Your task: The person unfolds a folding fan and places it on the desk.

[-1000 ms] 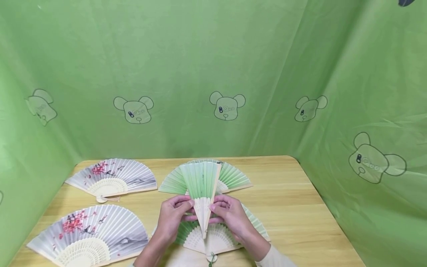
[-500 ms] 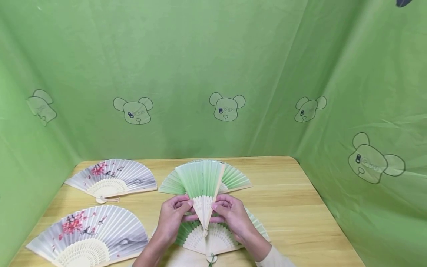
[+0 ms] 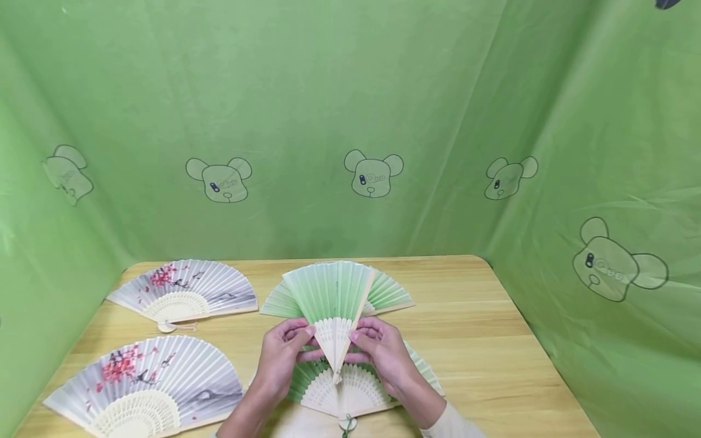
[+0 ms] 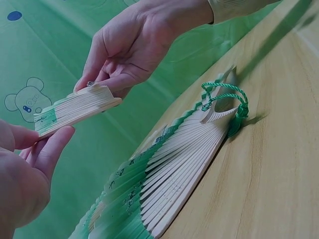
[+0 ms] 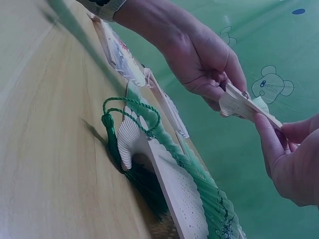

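Between both hands, raised over the table, is a partly spread green folding fan (image 3: 328,292) with pale wooden ribs. My left hand (image 3: 282,359) pinches its left edge between thumb and fingers, and my right hand (image 3: 386,356) pinches the outer rib on the opposite side. The ribs meet at a pivot at the lower end. Below lies a second, spread green fan (image 4: 184,154), partly hidden by the hands in the head view; its green cord and tassel (image 5: 112,139) rest on the table. A third green fan (image 3: 391,292), spread behind, is partly covered by the held one.
Two spread grey fans with red blossoms lie on the left, one at the back (image 3: 186,298) and one nearer (image 3: 148,389). They stand on a wooden table (image 3: 493,365). Green cloth walls (image 3: 296,121) with bear-head prints enclose the table's back and sides.
The held green fan has spread wider, its left edge moving left and its right edge right. Both hands stay nearly in place.
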`<state>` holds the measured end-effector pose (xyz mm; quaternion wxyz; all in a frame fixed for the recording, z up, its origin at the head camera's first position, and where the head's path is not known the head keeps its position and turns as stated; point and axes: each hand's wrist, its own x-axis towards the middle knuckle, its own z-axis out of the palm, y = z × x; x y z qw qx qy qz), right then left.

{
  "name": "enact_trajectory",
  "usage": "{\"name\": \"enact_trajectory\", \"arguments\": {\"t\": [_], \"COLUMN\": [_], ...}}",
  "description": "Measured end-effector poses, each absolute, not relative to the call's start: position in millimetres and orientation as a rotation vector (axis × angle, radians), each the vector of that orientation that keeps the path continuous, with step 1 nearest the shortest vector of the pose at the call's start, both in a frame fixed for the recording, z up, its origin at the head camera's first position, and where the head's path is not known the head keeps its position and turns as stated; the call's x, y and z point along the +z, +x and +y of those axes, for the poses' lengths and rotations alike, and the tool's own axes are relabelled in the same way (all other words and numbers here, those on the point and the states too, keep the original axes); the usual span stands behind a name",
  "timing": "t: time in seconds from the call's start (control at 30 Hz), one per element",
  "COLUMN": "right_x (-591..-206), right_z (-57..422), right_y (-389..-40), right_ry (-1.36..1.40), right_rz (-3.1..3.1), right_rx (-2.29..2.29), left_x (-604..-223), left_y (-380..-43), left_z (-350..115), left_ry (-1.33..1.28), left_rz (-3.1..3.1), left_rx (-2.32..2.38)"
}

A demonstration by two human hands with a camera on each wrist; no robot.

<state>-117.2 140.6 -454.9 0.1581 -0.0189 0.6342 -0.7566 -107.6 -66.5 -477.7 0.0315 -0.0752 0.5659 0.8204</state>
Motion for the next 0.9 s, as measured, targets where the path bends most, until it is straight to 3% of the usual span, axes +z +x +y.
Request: {"name": "enact_trajectory", "arguments": {"t": [0.9], "right_x": [-456.8], "right_z": [141.7], "right_y": [-118.7], "right_ry": [-0.027], "right_rz": [1.751], "right_rx": [-2.228], "left_x": [-477.0], "left_y": [-107.3], "left_z": [-69.5], "left_ry": [-0.226], "left_rz": [1.670], "left_rx": [2.617]}}
